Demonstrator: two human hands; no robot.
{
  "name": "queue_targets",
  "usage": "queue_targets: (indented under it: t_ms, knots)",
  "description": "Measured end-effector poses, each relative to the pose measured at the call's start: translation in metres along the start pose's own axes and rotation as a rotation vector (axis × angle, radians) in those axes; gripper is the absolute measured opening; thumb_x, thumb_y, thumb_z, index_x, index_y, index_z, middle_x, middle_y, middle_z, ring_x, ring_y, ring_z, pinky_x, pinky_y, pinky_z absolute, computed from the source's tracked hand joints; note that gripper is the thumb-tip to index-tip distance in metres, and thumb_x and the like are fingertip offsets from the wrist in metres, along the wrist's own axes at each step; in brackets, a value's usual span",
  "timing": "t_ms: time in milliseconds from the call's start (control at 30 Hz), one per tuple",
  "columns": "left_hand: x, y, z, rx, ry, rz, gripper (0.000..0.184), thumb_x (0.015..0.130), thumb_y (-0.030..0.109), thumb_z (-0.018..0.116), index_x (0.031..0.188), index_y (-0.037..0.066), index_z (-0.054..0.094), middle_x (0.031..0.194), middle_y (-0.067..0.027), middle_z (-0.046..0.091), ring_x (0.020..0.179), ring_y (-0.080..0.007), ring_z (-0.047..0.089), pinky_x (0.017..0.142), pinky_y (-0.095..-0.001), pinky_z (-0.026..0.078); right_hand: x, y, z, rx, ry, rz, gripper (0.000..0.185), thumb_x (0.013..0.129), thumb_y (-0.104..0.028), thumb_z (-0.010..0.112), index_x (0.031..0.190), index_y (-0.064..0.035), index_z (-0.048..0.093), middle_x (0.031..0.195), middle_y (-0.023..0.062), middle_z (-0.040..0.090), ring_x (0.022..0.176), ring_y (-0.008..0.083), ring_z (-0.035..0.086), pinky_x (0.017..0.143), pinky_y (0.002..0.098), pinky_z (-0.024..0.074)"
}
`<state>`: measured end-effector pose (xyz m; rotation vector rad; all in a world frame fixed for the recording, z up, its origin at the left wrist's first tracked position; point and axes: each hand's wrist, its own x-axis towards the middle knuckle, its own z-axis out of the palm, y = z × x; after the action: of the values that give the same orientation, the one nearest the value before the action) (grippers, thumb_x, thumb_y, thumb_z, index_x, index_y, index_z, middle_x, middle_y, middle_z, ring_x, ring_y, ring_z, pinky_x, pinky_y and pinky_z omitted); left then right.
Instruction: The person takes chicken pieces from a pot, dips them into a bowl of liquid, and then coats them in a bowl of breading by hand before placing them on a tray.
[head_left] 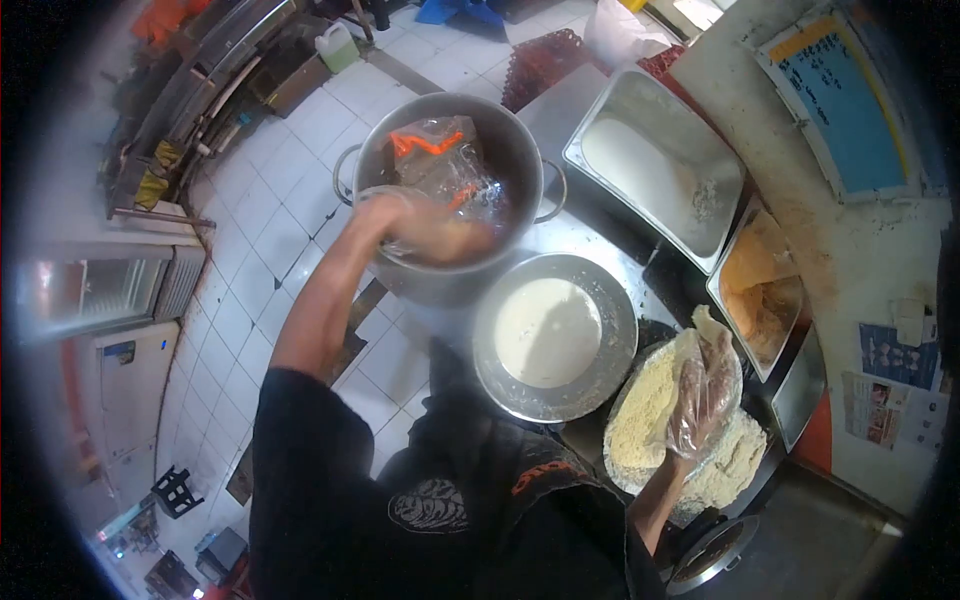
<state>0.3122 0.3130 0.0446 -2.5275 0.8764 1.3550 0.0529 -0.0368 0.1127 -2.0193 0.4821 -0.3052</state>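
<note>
My left hand (435, 232) is inside a large metal pot (528, 140), smeared by motion, beside a clear plastic bag (440, 160) with orange marks; its fingers cannot be made out. My right hand (700, 395), in a clear plastic glove, rests over a bowl of pale yellow crumbs (640, 410); whether it grips any crumbs is hidden. Between my hands sits a round metal bowl (490, 385) holding white liquid (545, 330). More pale crumbs (735, 465) lie beside and below the crumb bowl.
A deep steel tray (620, 210) with white powder stands at upper right, next to a smaller tray of orange powder (760, 290) and another narrow steel container (800, 390). A round metal lid or pan (715, 555) lies at lower right. White floor tiles show at left.
</note>
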Motion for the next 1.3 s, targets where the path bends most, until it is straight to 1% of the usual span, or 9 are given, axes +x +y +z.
queue_targets:
  t_ms: [167,200,267,400,700,867,933,1133,1300]
  knots:
    - [-0.046,-0.002,0.020,-0.815,0.644,0.328,0.049,0.090,0.042,0.057,0.112,-0.001,0.062,0.096,-0.0212,0.066,0.092,-0.0330,0.064,0.081,-0.0418,0.050,-0.001,0.011,0.040,0.150,-0.096,-0.191,0.049,0.094,-0.029,0.061,0.137,-0.0077,0.050,0.115,0.0145,0.063,0.104,0.0259,0.063,0.089,0.0407,0.0545]
    - [-0.050,0.007,0.025,-0.809,0.636,0.341,0.049,0.090,0.042,0.057,0.112,-0.001,0.062,0.096,-0.0212,0.066,0.092,-0.0330,0.064,0.081,-0.0418,0.050,-0.006,0.012,0.046,0.261,-0.175,-0.025,0.056,0.090,-0.020,0.068,0.138,-0.0017,0.045,0.137,0.0152,0.050,0.125,0.0294,0.050,0.100,0.0432,0.0471]
    - [-0.085,0.060,0.015,-1.004,0.676,0.223,0.042,0.091,0.036,0.060,0.113,0.000,0.062,0.095,-0.0194,0.067,0.090,-0.0296,0.066,0.080,-0.0392,0.050,-0.007,-0.002,0.063,0.246,-0.322,0.035,0.055,0.088,-0.015,0.069,0.137,-0.0022,0.047,0.133,0.0137,0.054,0.123,0.0269,0.052,0.098,0.0405,0.0488]
    - [-0.073,0.125,0.046,-1.193,0.845,0.602,0.030,0.089,0.018,0.066,0.110,-0.002,0.064,0.094,-0.0119,0.069,0.085,-0.0143,0.064,0.077,-0.0312,0.050,-0.006,-0.035,0.088,0.197,-0.388,-0.010,0.050,0.082,-0.022,0.076,0.126,-0.0051,0.060,0.118,0.0116,0.063,0.106,0.0226,0.060,0.088,0.0363,0.0511]
    - [-0.071,0.200,0.088,-1.449,0.743,0.321,0.021,0.090,0.016,0.065,0.099,-0.002,0.063,0.081,-0.0039,0.065,0.075,-0.0110,0.060,0.068,-0.0281,0.049,-0.015,-0.024,0.072,0.528,-0.094,0.714,0.028,0.088,-0.020,0.068,0.109,-0.0005,0.066,0.103,0.0123,0.067,0.093,0.0187,0.063,0.081,0.0323,0.0526]
    - [-0.056,0.202,0.126,-1.610,0.703,0.322,0.028,0.096,0.026,0.059,0.106,0.000,0.063,0.089,-0.0020,0.065,0.081,-0.0099,0.059,0.072,-0.0268,0.049,-0.022,-0.004,0.040,0.604,-0.122,0.456,0.032,0.088,-0.023,0.069,0.110,-0.0014,0.066,0.104,0.0125,0.066,0.096,0.0235,0.065,0.086,0.0382,0.0551]
    - [-0.048,0.214,0.134,-2.194,0.617,0.375,0.031,0.097,0.029,0.057,0.110,0.001,0.063,0.102,-0.0042,0.064,0.091,-0.0111,0.060,0.079,-0.0281,0.050,-0.026,-0.008,0.034,0.281,-0.461,0.209,0.036,0.087,-0.022,0.070,0.117,-0.0018,0.063,0.104,0.0124,0.066,0.097,0.0242,0.064,0.088,0.0383,0.0543]
    - [-0.015,0.226,0.170,-1.355,0.759,0.643,0.034,0.099,0.030,0.055,0.119,0.003,0.060,0.111,-0.0063,0.063,0.097,-0.0131,0.060,0.085,-0.0299,0.049,-0.052,0.002,0.056,0.322,-0.429,0.346,0.038,0.085,-0.016,0.073,0.118,-0.0015,0.062,0.108,0.0106,0.066,0.097,0.0176,0.063,0.087,0.0335,0.0523]
    - [-0.034,0.253,0.126,-1.879,0.582,0.505,0.037,0.098,0.026,0.057,0.126,0.001,0.055,0.112,-0.0088,0.062,0.097,-0.0173,0.062,0.085,-0.0316,0.052,-0.053,0.004,0.060,0.555,-0.379,0.330,0.031,0.088,-0.010,0.070,0.117,-0.0005,0.063,0.105,0.0082,0.067,0.098,0.0159,0.063,0.085,0.0308,0.0528]
